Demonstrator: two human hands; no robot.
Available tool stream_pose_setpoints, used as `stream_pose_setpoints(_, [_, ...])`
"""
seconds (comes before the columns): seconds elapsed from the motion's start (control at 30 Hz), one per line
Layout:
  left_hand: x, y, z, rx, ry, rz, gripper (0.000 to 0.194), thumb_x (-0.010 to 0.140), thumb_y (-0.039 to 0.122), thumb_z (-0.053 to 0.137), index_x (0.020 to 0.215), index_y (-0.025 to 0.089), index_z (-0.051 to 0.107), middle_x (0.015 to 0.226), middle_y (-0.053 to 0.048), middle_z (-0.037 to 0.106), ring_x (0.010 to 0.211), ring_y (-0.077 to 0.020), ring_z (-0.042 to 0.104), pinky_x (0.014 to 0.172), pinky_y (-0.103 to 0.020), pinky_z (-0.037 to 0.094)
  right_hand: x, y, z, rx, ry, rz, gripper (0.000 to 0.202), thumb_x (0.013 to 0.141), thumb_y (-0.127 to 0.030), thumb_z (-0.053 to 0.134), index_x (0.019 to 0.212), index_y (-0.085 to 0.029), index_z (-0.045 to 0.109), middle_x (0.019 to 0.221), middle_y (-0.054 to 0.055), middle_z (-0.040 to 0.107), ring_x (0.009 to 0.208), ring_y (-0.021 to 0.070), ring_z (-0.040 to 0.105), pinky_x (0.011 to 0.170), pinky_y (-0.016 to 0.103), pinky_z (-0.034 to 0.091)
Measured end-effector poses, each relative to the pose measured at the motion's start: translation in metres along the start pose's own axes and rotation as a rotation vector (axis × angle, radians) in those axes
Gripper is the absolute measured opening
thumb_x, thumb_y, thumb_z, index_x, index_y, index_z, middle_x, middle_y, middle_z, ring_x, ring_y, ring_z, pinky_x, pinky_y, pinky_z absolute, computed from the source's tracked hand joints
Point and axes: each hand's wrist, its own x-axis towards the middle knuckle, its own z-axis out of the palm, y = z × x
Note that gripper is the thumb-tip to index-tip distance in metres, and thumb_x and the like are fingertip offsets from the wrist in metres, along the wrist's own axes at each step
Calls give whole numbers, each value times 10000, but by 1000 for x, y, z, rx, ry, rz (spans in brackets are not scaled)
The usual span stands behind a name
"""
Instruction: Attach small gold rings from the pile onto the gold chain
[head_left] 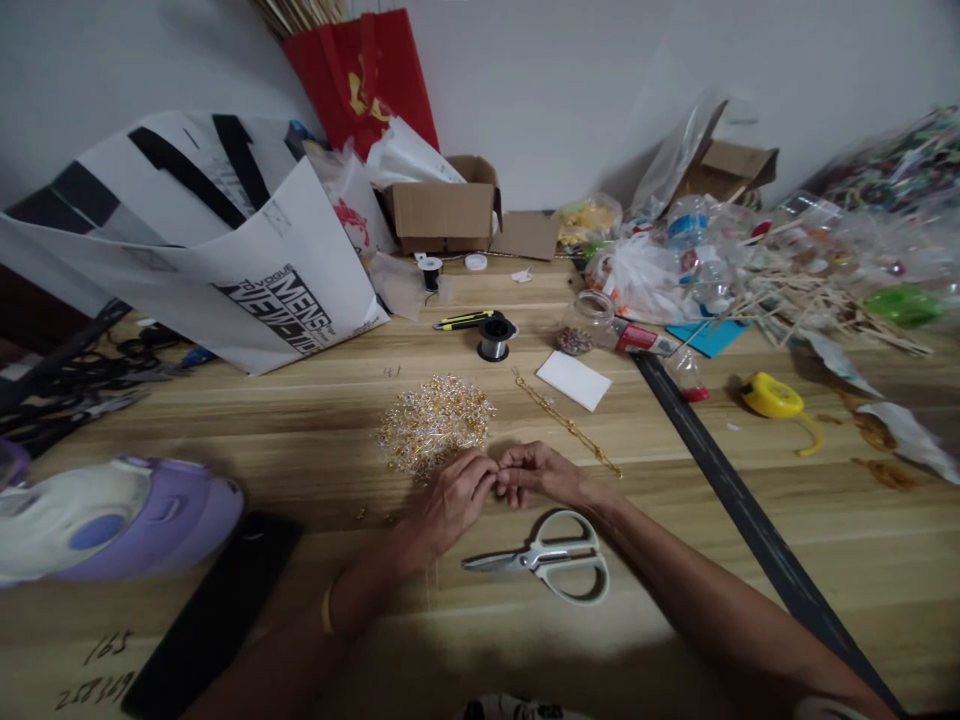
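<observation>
Both hands pinched together at frame centre, just below the bead pile.

Our left hand [450,498] & right hand [536,472] meet fingertip to fingertip, nipping sth too small to make out. Beads [435,422] look light, tiny, slippery, prob. fragile wire bits; we'd pick w/ fingertips. Scissors [551,560] lie just below. Bag [247,270], upper left, reads "MENS"; table [375,650] has "165" scrawled lower left.

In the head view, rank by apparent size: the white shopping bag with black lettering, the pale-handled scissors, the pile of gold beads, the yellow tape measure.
1. White shopping bag with black lettering, by far the largest.
2. Pale-handled scissors and pile of gold beads: look about alike, and the scissors lie nearer the camera, so unranked.
3. Yellow tape measure, smallest.
</observation>
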Motion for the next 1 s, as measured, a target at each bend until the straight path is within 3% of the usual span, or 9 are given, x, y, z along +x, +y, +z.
stream_pose_setpoints(0.27, [8, -2, -3, -286, -47, -293, 115, 776, 114, 516, 688, 156, 577, 702, -18, 610, 686, -138, 549, 676, -246, 416, 2, 2, 0, 16, 37, -22, 330, 775, -437, 622, 782, -110, 575, 680, 18, 621, 524, 77, 588, 489, 185, 491])
stream_pose_setpoints(0.53, [12, -12, 0, -726, -132, -449, 114, 720, 217, 571, 657, 122, 573, 621, -7, 572, 609, -114, 521, 606, -221, 405, 1, -1, 2, 29, 69, -43, 313, 788, -428, 610, 780, -120, 557, 685, 12, 621, 518, 69, 580, 479, 168, 473])
stream_pose_setpoints(0.8, [15, -11, -7, -870, -221, -593, 263, 680, 372, 650, 703, 113, 611, 657, -20, 599, 550, -87, 499, 531, -200, 401, 1, 0, 3, 42, 74, -83, 309, 794, -427, 603, 783, -122, 556, 693, 9, 614, 511, 63, 566, 478, 167, 460])
stream_pose_setpoints(1.0, [16, -15, -6, -893, -233, -581, 318, 653, 419, 677, 714, 112, 623, 652, -24, 617, 545, -90, 519, 544, -213, 434, 1, 0, 1, 69, 55, -82, 314, 794, -430, 604, 781, -120, 562, 698, 7, 607, 521, 60, 563, 497, 167, 456])
